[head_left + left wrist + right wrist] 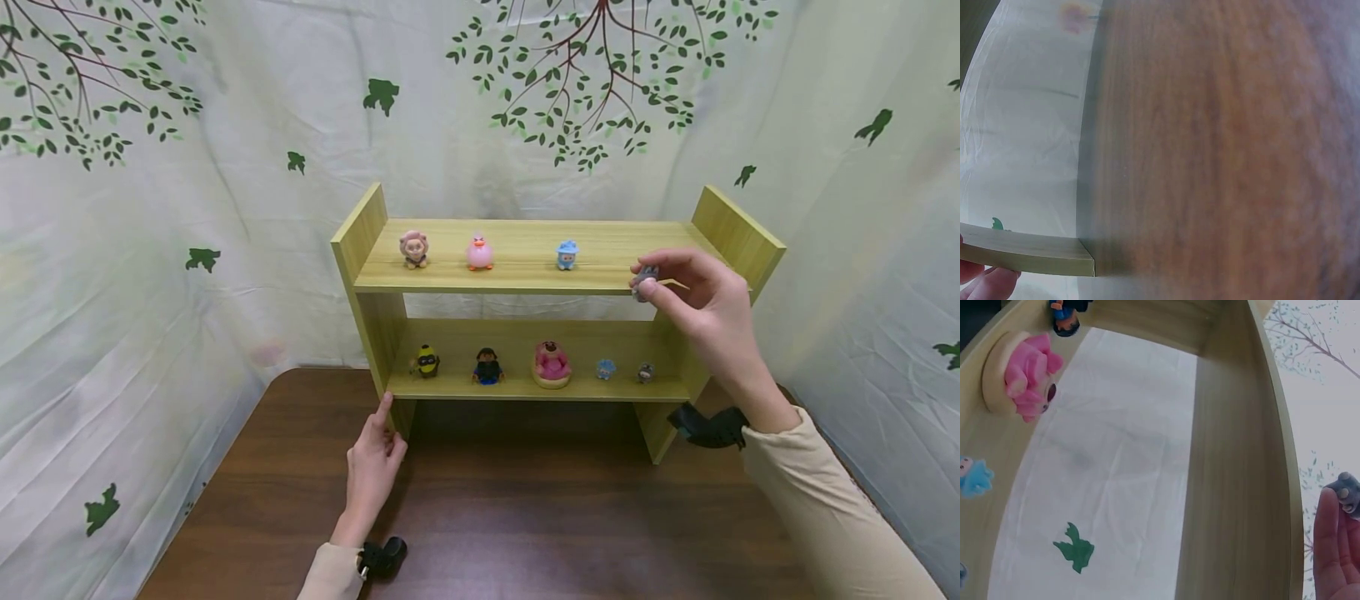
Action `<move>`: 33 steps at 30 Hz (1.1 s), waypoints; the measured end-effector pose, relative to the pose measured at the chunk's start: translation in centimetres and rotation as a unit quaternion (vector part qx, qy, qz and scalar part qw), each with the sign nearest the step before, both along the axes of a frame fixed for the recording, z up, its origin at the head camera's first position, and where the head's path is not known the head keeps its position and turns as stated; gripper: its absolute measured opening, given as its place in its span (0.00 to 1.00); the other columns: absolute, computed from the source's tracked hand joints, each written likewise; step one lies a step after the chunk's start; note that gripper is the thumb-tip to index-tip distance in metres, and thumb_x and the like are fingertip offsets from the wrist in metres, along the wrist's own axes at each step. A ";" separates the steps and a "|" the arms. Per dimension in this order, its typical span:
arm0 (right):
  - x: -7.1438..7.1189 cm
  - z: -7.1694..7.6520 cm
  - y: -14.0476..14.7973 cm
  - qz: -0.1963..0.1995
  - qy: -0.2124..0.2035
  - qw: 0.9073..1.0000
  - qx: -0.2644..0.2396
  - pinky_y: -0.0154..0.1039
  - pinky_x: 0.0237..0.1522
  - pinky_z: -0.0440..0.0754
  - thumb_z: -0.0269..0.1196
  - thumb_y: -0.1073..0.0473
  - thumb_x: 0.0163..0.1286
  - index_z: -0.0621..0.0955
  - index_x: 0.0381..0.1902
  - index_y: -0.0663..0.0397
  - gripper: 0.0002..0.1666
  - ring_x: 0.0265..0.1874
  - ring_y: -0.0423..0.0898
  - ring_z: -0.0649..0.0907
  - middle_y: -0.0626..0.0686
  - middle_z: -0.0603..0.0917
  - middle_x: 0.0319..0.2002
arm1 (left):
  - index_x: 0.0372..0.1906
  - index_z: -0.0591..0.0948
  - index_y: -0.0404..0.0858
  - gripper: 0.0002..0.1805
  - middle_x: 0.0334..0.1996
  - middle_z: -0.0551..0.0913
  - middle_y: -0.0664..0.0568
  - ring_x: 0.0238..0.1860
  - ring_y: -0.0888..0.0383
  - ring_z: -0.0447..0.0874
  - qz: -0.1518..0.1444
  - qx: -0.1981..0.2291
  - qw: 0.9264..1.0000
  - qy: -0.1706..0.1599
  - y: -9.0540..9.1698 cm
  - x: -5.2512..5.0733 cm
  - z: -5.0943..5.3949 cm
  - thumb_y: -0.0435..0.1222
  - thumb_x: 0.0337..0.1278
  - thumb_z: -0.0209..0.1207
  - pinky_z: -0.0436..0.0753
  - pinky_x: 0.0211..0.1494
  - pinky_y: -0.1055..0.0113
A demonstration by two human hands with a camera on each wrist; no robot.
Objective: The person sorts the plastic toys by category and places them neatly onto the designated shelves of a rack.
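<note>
At the right end of the upper shelf, my right hand point(708, 304) pinches a small grey figurine point(644, 282) between thumb and fingertips. It is held at the front edge of the two-tier wooden shelf point(525, 290). The right wrist view shows the grey figurine point(1346, 495) at its right edge, partly cut off. My left hand point(372, 458) holds the shelf's left side panel low down, index finger extended along it. In the left wrist view, fingers point(997, 284) touch that panel point(1035, 253); most of the hand lies outside the picture.
On the upper tier stand a lion-like figurine point(414, 249), a pink duck point(480, 253) and a blue-hatted figurine point(567, 255). Below are a yellow figurine point(427, 362), a dark-haired figure point(487, 367), a pink bear point(551, 365), a small blue figurine point(605, 368) and a grey one point(645, 372).
</note>
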State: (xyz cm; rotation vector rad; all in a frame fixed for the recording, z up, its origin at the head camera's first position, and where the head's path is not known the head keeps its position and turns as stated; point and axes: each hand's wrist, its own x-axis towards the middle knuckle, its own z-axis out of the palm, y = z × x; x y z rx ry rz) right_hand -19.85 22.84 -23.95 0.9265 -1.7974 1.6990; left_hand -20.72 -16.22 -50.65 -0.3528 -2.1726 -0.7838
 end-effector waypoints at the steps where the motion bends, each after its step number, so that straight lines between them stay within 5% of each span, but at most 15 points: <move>1: -0.1 0.1 0.0 -0.001 -0.002 1.000 -0.002 0.31 0.40 0.79 0.60 0.79 0.59 0.78 0.45 0.76 0.14 0.37 0.48 0.81 0.60 0.82 0.40 | 0.73 0.58 0.51 0.49 0.27 0.67 0.49 0.20 0.63 0.62 0.000 0.001 1.000 0.000 0.0 0.0 0.0 0.17 0.45 0.59 0.65 0.20 0.69; 15: -1.1 1.2 0.8 -0.056 -0.004 0.998 0.010 0.29 0.39 0.79 0.61 0.77 0.60 0.79 0.44 0.73 0.13 0.36 0.47 0.80 0.58 0.82 0.40 | 0.73 0.57 0.52 0.50 0.27 0.67 0.49 0.19 0.63 0.62 0.002 0.002 1.000 -0.003 0.1 0.2 0.2 0.17 0.45 0.59 0.65 0.20 0.68; 22: -1.5 1.8 1.1 -0.163 -0.009 0.983 0.087 0.28 0.38 0.78 0.62 0.70 0.63 0.80 0.46 0.69 0.12 0.35 0.45 0.81 0.53 0.82 0.40 | 0.73 0.58 0.52 0.50 0.27 0.67 0.50 0.19 0.63 0.61 0.002 0.003 1.000 -0.003 0.1 0.1 0.1 0.17 0.45 0.59 0.65 0.20 0.68; 33: -2.2 2.3 1.7 -0.184 -0.026 0.975 0.122 0.27 0.38 0.76 0.64 0.69 0.63 0.80 0.46 0.67 0.14 0.36 0.43 0.80 0.50 0.83 0.40 | 0.73 0.57 0.51 0.49 0.27 0.67 0.49 0.19 0.63 0.62 0.000 0.001 1.000 0.000 0.1 0.2 0.2 0.17 0.45 0.58 0.65 0.20 0.68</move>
